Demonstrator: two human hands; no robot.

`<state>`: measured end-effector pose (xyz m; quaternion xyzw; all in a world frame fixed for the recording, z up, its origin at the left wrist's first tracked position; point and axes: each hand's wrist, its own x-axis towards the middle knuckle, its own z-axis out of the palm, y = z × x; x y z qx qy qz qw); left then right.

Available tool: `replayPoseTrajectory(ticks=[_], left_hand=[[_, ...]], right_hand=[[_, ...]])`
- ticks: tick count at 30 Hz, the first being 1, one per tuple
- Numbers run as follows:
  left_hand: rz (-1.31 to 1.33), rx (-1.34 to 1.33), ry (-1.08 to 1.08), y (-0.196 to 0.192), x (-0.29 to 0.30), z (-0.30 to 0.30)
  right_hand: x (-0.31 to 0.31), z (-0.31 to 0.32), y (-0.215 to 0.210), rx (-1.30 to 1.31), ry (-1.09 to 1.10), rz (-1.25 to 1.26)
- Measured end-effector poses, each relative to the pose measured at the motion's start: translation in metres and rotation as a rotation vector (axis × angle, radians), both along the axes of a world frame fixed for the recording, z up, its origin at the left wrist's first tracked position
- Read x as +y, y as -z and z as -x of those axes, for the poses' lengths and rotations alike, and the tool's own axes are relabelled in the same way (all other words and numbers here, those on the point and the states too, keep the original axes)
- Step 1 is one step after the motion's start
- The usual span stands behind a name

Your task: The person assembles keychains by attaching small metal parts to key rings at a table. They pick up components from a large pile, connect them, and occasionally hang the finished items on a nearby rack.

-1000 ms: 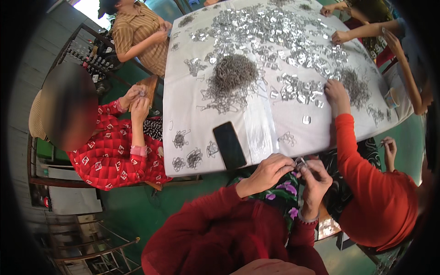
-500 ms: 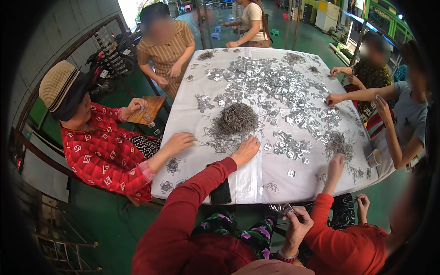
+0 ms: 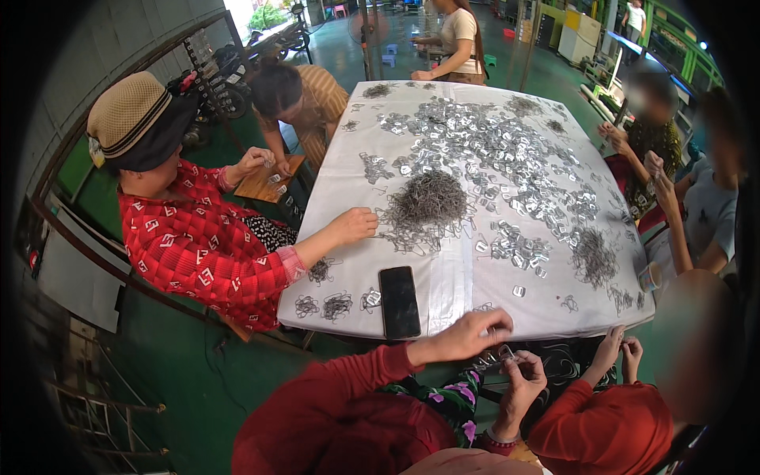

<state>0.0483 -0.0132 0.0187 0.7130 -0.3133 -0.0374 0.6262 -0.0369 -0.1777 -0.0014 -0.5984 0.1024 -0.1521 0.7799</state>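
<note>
My left hand [image 3: 465,333] hovers at the near edge of the white-covered table [image 3: 443,293], fingers closed around thin wire pieces. My right hand [image 3: 524,381] is just below it over my lap, pinching a small shiny metal piece [image 3: 505,354]. The two hands nearly touch. A grey pile of wire pieces [image 3: 428,200] lies in the middle of the table. Several shiny metal pieces [image 3: 491,142] are strewn beyond it. A black phone [image 3: 400,302] lies flat to the left of my left hand.
A person in a red patterned shirt and a hat sits at the left, one hand [image 3: 353,225] by the wire pile. Other people sit around the far and right sides. A person in red at lower right holds both hands [image 3: 621,352] close to the table's corner.
My left hand has come back from the wire pile in the middle to the near edge, next to my right hand. The view has shifted slightly.
</note>
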Motion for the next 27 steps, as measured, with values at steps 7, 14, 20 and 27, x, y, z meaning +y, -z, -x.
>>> replayPoseTrajectory(ticks=[7, 14, 20, 27], left_hand=[[-0.015, -0.183, 0.006, 0.002, 0.001, 0.025], [-0.009, -0.175, -0.054, 0.009, 0.002, 0.026], [0.032, -0.034, -0.01, 0.011, 0.003, 0.032], [0.031, 0.026, 0.044, 0.004, 0.001, 0.038]], right_hand=[[0.014, 0.002, -0.005, -0.03, 0.022, 0.037], [0.016, 0.0, -0.01, -0.02, -0.044, 0.377], [-0.013, -0.023, -0.002, -0.087, 0.017, 0.25], [-0.05, -0.155, 0.082, -0.262, 0.092, 1.158]])
